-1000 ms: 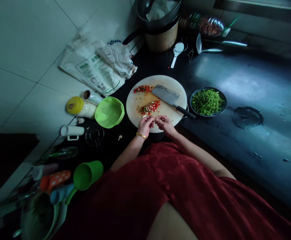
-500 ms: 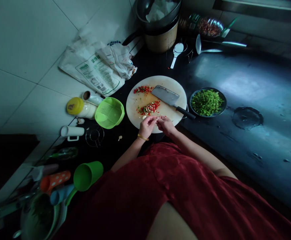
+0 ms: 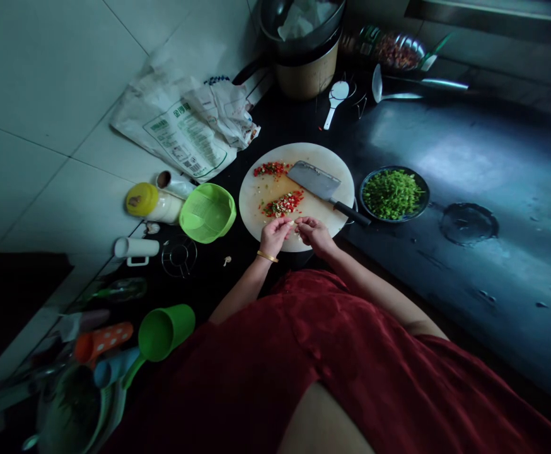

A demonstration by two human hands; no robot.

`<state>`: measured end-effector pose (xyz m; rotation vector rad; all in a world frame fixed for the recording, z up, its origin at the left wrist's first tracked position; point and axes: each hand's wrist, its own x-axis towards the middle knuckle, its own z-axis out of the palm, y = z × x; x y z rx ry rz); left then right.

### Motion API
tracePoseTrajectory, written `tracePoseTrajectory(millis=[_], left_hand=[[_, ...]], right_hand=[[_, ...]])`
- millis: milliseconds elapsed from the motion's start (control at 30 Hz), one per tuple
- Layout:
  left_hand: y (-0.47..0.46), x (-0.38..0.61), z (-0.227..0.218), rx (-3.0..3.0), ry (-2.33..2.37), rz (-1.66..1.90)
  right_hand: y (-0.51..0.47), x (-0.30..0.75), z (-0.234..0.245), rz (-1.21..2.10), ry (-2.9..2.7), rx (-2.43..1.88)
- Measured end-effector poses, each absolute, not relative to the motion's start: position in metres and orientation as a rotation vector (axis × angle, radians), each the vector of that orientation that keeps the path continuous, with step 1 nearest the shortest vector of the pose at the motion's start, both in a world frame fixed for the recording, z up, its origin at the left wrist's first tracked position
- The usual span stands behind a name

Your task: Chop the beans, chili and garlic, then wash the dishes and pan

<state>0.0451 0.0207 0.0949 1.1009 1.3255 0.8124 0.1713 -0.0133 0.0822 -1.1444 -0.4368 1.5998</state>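
Observation:
My left hand [image 3: 274, 236] and my right hand [image 3: 314, 232] meet over the near edge of a round pale cutting board [image 3: 338, 165]. Both pinch a small pale piece, perhaps a garlic clove [image 3: 292, 222], between their fingertips. Just beyond them lies a heap of chopped red chilli and garlic [image 3: 284, 204], with a second red heap [image 3: 270, 168] at the board's far side. A cleaver [image 3: 318, 179] rests on the board with its black handle pointing right. I wear a gold bangle on the left wrist.
A dark bowl of chopped greens [image 3: 392, 193] sits right of the board. A green strainer basket [image 3: 208, 212], a yellow-capped jar [image 3: 152, 203] and a printed bag [image 3: 185, 129] lie to the left. A green cup [image 3: 165, 331] stands near left; a pot [image 3: 306, 57] at the back.
Both hands stay at the board's near edge, their fingers shifting slightly round the small piece. Nothing else has moved.

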Motion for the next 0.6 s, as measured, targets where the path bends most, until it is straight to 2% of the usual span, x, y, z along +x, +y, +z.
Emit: tracePoseTrajectory(millis=[333, 600], left_hand=[[0.012, 0.042, 0.113, 1.531, 1.264, 0.874], [0.013, 0.042, 0.1, 1.242, 1.312, 0.85]], right_hand=[[-0.013, 0.169, 0.087, 1.728, -0.357, -1.117], [-0.016, 0.166, 0.084, 1.621, -0.436, -1.203]])
